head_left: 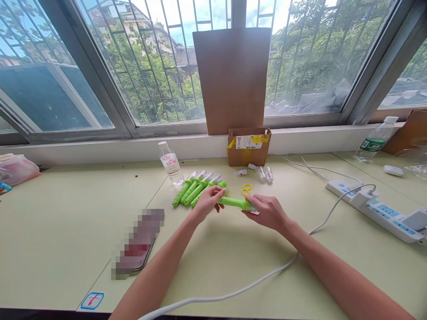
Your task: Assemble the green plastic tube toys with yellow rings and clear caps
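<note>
Both hands hold one green tube (233, 202) level just above the pale green table (66, 213). My left hand (207, 202) grips its left end. My right hand (267, 212) pinches its right end, where a clear cap shows. Just behind my left hand lies a row of several similar green tubes (193, 188) with clear caps, side by side. A small yellow ring-shaped piece (246, 189) lies behind the held tube. Small clear caps (263, 174) and a tiny white piece (240, 172) rest further back.
A small open cardboard box (248, 146) and a tall cardboard sheet (232, 80) stand against the window. A water bottle (171, 164) stands at left of the tubes, a phone (140, 243) lies at front left. A power strip (376, 208) and white cable (253, 284) cross the right side.
</note>
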Motion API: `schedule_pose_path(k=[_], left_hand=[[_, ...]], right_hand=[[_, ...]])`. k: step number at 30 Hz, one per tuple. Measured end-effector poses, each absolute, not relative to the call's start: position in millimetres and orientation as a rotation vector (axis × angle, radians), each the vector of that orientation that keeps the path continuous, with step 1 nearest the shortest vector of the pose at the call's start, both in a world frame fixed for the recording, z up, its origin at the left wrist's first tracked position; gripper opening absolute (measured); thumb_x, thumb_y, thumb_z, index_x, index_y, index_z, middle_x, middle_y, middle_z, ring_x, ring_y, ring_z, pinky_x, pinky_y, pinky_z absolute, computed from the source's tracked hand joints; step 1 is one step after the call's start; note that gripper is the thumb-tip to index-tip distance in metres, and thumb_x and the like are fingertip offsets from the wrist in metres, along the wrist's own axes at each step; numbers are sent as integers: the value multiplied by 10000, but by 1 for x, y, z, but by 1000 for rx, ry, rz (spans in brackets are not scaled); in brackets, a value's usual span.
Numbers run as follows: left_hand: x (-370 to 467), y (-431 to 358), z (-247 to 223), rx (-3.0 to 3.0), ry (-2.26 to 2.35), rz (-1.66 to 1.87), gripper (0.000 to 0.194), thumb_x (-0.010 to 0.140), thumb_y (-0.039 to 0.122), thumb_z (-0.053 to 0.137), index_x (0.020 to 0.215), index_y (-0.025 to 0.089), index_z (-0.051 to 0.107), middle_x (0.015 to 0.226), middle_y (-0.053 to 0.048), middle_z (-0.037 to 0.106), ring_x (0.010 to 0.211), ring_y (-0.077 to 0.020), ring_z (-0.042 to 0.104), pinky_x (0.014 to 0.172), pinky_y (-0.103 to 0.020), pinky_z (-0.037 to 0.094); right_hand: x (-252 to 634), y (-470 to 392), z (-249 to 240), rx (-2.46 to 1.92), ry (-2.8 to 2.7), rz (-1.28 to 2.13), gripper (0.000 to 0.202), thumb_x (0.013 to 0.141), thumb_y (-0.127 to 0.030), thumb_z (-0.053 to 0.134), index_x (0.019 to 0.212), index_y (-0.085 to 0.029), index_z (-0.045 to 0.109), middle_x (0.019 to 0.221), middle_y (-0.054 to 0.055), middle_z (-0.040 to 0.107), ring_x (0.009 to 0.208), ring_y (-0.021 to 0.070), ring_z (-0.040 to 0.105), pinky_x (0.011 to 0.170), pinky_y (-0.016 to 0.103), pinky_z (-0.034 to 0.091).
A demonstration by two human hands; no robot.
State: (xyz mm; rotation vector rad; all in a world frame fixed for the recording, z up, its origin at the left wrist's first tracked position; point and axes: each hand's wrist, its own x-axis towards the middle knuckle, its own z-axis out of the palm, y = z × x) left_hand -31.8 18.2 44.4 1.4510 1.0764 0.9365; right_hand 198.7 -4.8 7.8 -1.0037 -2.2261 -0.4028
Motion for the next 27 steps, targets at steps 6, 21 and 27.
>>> schedule_pose_path(k=[6,21,27], left_hand=[[-39,16,48,1528,1131,658,405,711,541,652,781,143,614,571,-9,588,392,-71,474,353,-183,347],[-42,17,50,1736,957,728,289,659,387,734,826,157,681,735,-32,616,599,-111,548,492,-210,448],[-37,14,50,1749,1035,782,330,689,460,701,810,156,666,728,-37,628,572,-115,570,442,-194,424]], right_hand=[[197,-8,11,-925,-2267,-473,201,884,-331,508,970,-181,610,724,27,647,583,117,551,534,246,330],[197,-7,7,-1077,-2283,-293,197,832,-368,558,909,-193,606,732,12,647,548,108,542,489,240,284],[199,-5,6,-1126,-2320,-250,165,824,-340,566,900,-196,594,728,1,651,556,114,542,494,242,273]])
